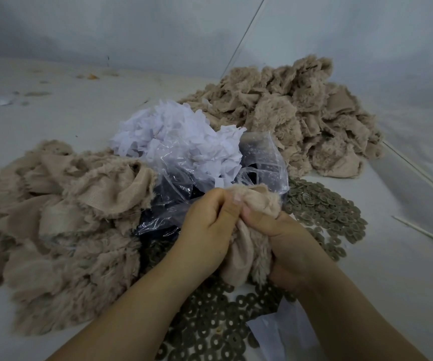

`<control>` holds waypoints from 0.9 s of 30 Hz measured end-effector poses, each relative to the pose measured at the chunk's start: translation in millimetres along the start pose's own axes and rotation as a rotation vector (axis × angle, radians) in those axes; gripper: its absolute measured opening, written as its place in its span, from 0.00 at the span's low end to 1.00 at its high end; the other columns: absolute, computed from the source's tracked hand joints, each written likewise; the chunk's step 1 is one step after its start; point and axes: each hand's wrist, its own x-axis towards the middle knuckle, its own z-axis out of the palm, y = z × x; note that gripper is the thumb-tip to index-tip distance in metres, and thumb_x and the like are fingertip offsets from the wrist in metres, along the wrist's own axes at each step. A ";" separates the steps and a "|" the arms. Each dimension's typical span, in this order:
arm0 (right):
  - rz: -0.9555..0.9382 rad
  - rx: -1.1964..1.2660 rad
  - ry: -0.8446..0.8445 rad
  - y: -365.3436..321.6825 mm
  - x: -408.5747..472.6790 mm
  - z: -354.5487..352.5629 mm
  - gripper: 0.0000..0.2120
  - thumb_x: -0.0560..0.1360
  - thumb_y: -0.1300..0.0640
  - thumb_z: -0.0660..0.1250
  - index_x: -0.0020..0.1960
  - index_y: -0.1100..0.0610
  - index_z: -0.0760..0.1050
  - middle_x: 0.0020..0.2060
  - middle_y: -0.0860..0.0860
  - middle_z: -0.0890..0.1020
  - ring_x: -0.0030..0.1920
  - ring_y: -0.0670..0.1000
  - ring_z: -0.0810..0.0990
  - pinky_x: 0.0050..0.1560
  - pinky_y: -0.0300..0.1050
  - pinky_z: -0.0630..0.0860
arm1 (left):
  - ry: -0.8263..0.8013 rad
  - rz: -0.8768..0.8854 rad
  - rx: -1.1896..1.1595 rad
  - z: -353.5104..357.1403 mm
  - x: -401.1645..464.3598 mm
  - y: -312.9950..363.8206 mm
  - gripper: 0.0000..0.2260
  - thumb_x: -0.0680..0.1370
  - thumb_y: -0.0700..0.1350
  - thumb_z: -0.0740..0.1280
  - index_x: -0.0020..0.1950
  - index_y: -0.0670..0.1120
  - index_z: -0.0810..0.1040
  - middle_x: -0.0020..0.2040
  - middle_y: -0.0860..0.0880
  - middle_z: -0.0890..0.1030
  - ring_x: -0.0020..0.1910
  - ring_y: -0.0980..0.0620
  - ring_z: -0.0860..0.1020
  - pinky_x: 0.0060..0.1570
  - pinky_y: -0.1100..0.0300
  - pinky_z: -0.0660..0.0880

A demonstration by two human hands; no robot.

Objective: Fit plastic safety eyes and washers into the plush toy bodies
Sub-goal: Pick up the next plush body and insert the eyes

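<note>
Head view: 2 plush heaps, left (61, 230) and far right (301, 118), flank a clear plastic bag (210, 173) and scattered washers (324, 209). Left hand (207, 230) and right hand (285, 238) both clutch 1 plush body (246, 246) at centre.

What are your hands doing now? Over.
Left hand and right hand both gripping one beige furry plush body. Grey plastic washers scattered beneath. Nothing blocking.
</note>
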 end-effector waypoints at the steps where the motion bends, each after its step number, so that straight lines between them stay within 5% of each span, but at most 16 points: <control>1: 0.008 0.005 0.006 -0.4 -0.2 0.0 0.16 0.75 0.59 0.68 0.61 0.65 0.80 0.56 0.65 0.83 0.55 0.61 0.84 0.49 0.52 0.83 | 0.001 0.021 0.046 -0.1 0.0 -0.3 0.13 0.81 0.49 0.62 0.37 0.49 0.73 0.29 0.59 0.74 0.29 0.63 0.72 0.31 0.69 0.69; 5: 0.095 0.067 -0.039 0.5 0.0 -0.3 0.21 0.77 0.57 0.66 0.68 0.65 0.75 0.62 0.66 0.80 0.62 0.64 0.80 0.56 0.56 0.81 | 0.039 0.007 -0.002 1.5 -0.6 -2.1 0.14 0.82 0.43 0.62 0.38 0.39 0.73 0.31 0.51 0.73 0.31 0.57 0.70 0.32 0.59 0.70; 10: 0.133 0.184 -0.096 6.9 0.5 0.2 0.19 0.75 0.57 0.68 0.63 0.65 0.79 0.58 0.65 0.82 0.56 0.62 0.83 0.52 0.55 0.82 | 0.106 0.026 -0.054 4.2 -1.1 -1.5 0.14 0.82 0.39 0.63 0.36 0.39 0.72 0.31 0.49 0.73 0.31 0.54 0.70 0.32 0.55 0.70; 16: 0.021 0.061 -0.060 -1.1 0.8 -2.8 0.23 0.74 0.58 0.69 0.67 0.67 0.75 0.61 0.68 0.79 0.60 0.65 0.81 0.56 0.55 0.81 | 0.089 0.040 -0.064 4.6 -2.9 -4.2 0.14 0.82 0.38 0.62 0.36 0.37 0.70 0.29 0.51 0.70 0.29 0.56 0.68 0.29 0.62 0.67; 19: 0.049 0.022 -0.040 -10.6 -0.4 -5.0 0.26 0.79 0.45 0.65 0.65 0.66 0.77 0.59 0.66 0.81 0.59 0.63 0.81 0.59 0.54 0.80 | 0.036 0.169 0.095 2.1 -1.4 -2.6 0.14 0.81 0.38 0.63 0.35 0.43 0.70 0.31 0.57 0.69 0.32 0.60 0.69 0.35 0.68 0.67; 21: 0.052 -0.021 0.014 -12.4 0.7 -7.7 0.28 0.78 0.45 0.65 0.66 0.67 0.75 0.60 0.67 0.80 0.60 0.64 0.80 0.62 0.56 0.78 | -0.020 0.223 0.151 2.3 -1.9 -2.8 0.12 0.78 0.39 0.63 0.34 0.44 0.71 0.32 0.56 0.70 0.33 0.60 0.69 0.37 0.69 0.67; 27: -0.080 -0.252 0.079 -6.7 -0.6 -10.2 0.16 0.68 0.57 0.73 0.53 0.63 0.84 0.51 0.64 0.85 0.50 0.62 0.86 0.46 0.51 0.84 | 0.060 0.058 0.160 2.3 -3.1 -5.0 0.24 0.73 0.58 0.72 0.33 0.39 0.72 0.29 0.52 0.70 0.28 0.59 0.67 0.29 0.62 0.67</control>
